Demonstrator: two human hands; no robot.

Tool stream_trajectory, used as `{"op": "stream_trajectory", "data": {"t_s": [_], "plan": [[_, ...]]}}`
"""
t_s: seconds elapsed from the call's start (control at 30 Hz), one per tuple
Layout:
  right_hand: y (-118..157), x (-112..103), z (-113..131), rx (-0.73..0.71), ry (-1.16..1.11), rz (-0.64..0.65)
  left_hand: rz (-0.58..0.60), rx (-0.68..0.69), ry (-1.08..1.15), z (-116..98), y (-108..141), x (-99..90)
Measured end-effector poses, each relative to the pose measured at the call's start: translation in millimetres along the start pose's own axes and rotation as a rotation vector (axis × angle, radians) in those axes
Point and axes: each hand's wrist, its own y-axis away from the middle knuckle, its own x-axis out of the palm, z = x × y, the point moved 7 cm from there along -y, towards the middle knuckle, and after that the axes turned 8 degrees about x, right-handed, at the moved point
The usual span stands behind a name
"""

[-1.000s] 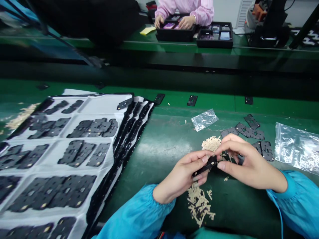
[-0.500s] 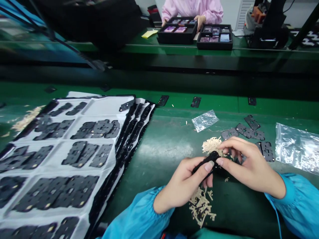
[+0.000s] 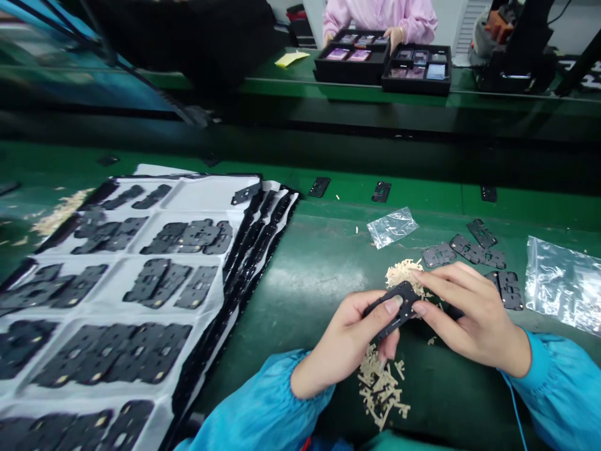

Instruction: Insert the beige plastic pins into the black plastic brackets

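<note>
A thin black plastic plate (image 3: 397, 307) with small holes and cutouts is tilted up in my left hand (image 3: 354, 332), which is closed on it with the thumb across its face. My right hand (image 3: 469, 313) is at the plate's right edge, its thumb tip close against that edge. Its index finger is stretched out above a pile of tan strips (image 3: 401, 274), apart from the thumb, and I see nothing between the two. The other right fingers are partly hidden. A second heap of tan strips (image 3: 382, 391) lies below my left hand.
At left, stacked white-lined trays (image 3: 200, 194) hold many black plates. Several loose plates (image 3: 481, 233) lie beyond my right hand, near a small clear bag (image 3: 392, 227) and a larger one (image 3: 563, 282). Across the bench, a person in pink (image 3: 380, 15) handles black boxes (image 3: 350, 72).
The black plate has turned so that more of its flat face shows. My right fingertips have shifted slightly at its edge. The whole view has moved a little.
</note>
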Motion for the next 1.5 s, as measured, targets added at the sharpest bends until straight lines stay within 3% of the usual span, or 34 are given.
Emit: {"op": "stream_trajectory", "data": {"t_s": [0.13, 0.2, 0.3, 0.37, 0.43, 0.5, 0.6, 0.7, 0.8, 0.97, 1.07, 1.13, 1.23, 1.37, 1.5], "plan": [[0, 5, 0, 0.005, 0.13, 0.106, 0.029, -0.028, -0.083, 0, -2, -3.9], [-5, 7, -7, 0.135, 0.053, 0.184, 0.072, -0.045, -0.182, -1, -5, -4.9], [-13, 24, -23, 0.373, -0.194, 0.452, 0.141, -0.025, -0.404, -4, -9, -5.9], [-24, 31, -39, 0.508, -0.321, 0.556, 0.043, 0.055, -0.554, -13, -14, -15.0], [-38, 19, -77, 0.728, -0.302, 0.384, -0.138, 0.162, -0.682, -25, -16, -29.0], [-49, -1, -116, 0.839, -0.21, 0.226, -0.269, 0.251, -0.774, -33, -15, -39.6], [-58, -31, -167, 0.935, -0.055, 0.094, -0.29, 0.311, -0.86, -34, -15, -44.3], [-71, -45, -195, 0.955, 0.104, 0.036, -0.272, 0.322, -0.918, -31, -18, -43.5], [-100, -24, -195, 0.911, 0.177, 0.08, -0.276, 0.364, -1.0, -32, -22, -40.6], [-160, 50, -165, 0.812, 0.164, 0.165, -0.29, 0.451, -1.104, -34, -29, -42.1], [-178, 76, -153, 0.756, 0.131, 0.2, -0.334, 0.465, -1.124, -34, -30, -50.3], [-177, 78, -152, 0.751, 0.114, 0.244, -0.359, 0.469, -1.127, -35, -30, -54.6], [-159, 59, -156, 0.752, 0.088, 0.366, -0.348, 0.457, -1.125, -36, -29, -56.5], [-107, 10, -162, 0.81, 0.113, 0.531, -0.236, 0.438, -1.133, -38, -28, -52.0], [-40, -26, -154, 0.828, 0.15, 0.581, -0.134, 0.482, -1.189, -36, -27, -39.2]]}}
